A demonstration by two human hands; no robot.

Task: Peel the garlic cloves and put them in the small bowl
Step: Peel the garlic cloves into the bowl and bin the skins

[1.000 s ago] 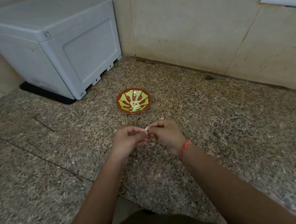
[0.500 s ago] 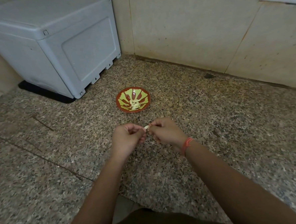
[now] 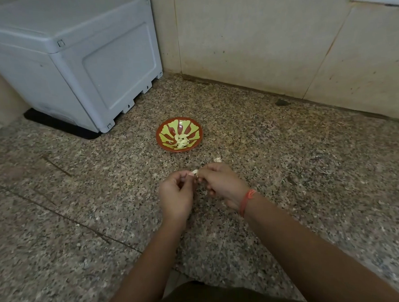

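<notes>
- Little has moved since the earlier frames: both hands sit at the same spot in the centre of the frame, fingertips meeting over the same garlic clove (image 3: 195, 172).
- Left hand (image 3: 175, 195) has curled fingers, and its grip pinches one end of the clove. Right hand (image 3: 221, 184) pinches the other end. Holding both ends probably steadies so small a thing while a nail lifts the skin.
- What shows of the clove is pale and smooth. How much skin is left on it is too small to tell.
- The small bowl (image 3: 158, 139) stands just above the hands, close enough for a short reach. It is shallow and round, glossy red-brown with yellow-green leaf shapes.
- Peeled cloves (image 3: 181, 141), creamy and curved, lie piled in its middle, so the task looks well underway.
- A white papery scrap (image 3: 217, 159), likely shed skin, lies on the worktop (image 3: 80, 204) beside the right hand.
- This worktop is polished speckled granite, hard and flat.
- A grey moulded plastic box (image 3: 82, 53) fills the upper left of the frame.
- An orange thread band (image 3: 247, 200) circles the right wrist.
</notes>
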